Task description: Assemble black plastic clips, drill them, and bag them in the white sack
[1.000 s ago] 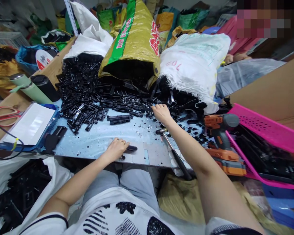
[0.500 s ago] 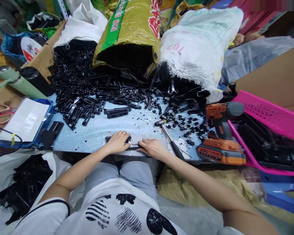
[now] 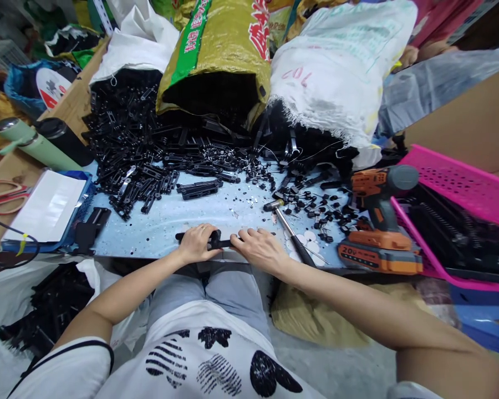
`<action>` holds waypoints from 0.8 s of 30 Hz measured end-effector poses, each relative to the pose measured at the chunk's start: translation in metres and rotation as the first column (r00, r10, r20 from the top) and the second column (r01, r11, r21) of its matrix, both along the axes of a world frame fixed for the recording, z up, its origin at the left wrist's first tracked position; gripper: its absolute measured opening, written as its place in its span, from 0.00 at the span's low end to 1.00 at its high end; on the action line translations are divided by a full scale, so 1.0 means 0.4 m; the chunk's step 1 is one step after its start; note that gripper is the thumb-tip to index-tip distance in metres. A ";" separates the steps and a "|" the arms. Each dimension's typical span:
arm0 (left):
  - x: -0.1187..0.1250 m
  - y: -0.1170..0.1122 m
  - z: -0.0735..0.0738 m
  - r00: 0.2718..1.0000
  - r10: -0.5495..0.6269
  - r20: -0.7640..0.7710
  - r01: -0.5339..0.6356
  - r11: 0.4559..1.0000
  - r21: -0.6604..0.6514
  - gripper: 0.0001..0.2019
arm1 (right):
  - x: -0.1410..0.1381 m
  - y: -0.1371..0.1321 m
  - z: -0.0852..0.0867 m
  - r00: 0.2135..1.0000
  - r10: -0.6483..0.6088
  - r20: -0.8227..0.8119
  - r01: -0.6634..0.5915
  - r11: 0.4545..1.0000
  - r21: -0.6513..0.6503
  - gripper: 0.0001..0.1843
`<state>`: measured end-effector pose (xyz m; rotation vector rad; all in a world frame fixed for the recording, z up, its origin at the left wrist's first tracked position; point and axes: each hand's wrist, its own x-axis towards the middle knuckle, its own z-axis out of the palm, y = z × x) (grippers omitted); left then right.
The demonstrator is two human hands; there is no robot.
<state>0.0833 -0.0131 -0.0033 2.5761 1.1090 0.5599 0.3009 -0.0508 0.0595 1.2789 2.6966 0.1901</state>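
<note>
At the table's near edge, my left hand (image 3: 198, 243) is closed around a long black plastic part (image 3: 216, 240). From the other side my right hand (image 3: 258, 249) grips the same part, its fingers curled over the right stretch. The part lies crosswise above a pale flat plate, and a raised black piece stands up beside my left thumb. My palms hide much of it. Right of my right hand lies a hammer (image 3: 289, 224) with a dark handle. Beyond my hands, a couple of black strips (image 3: 202, 189) rest together on the blue tabletop (image 3: 162, 213).
An orange cordless drill (image 3: 378, 221) stands at the right beside a pink basket (image 3: 461, 177) of black parts. Piled black parts (image 3: 128, 133) and open sacks (image 3: 216, 55) line the back. Scissors (image 3: 4, 197), a paper-topped blue tray (image 3: 45, 208) and a green bottle (image 3: 37, 145) are left.
The black part between my hands has turned and now shows as a longer bar with a raised piece. My right hand has shifted slightly and its fingers reach further over it.
</note>
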 end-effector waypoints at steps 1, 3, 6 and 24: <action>0.000 0.000 -0.002 1.000 0.004 0.009 -0.004 1.000 0.010 0.22 | -0.002 0.005 0.005 1.000 0.005 0.004 -0.005 1.000 0.001 0.12; 0.000 0.002 -0.005 0.999 0.015 0.028 -0.015 1.000 0.019 0.21 | -0.004 0.017 0.015 1.000 0.018 0.016 -0.018 1.000 -0.006 0.12; -0.002 0.003 -0.004 0.999 0.013 0.038 -0.012 1.000 -0.004 0.22 | -0.001 0.034 0.025 0.999 0.048 0.021 -0.047 0.998 -0.039 0.12; 0.377 0.421 0.018 0.963 0.024 -0.270 -0.031 0.999 -0.021 0.13 | 0.120 0.126 -0.126 0.912 -0.258 -0.318 0.223 0.964 -0.145 0.21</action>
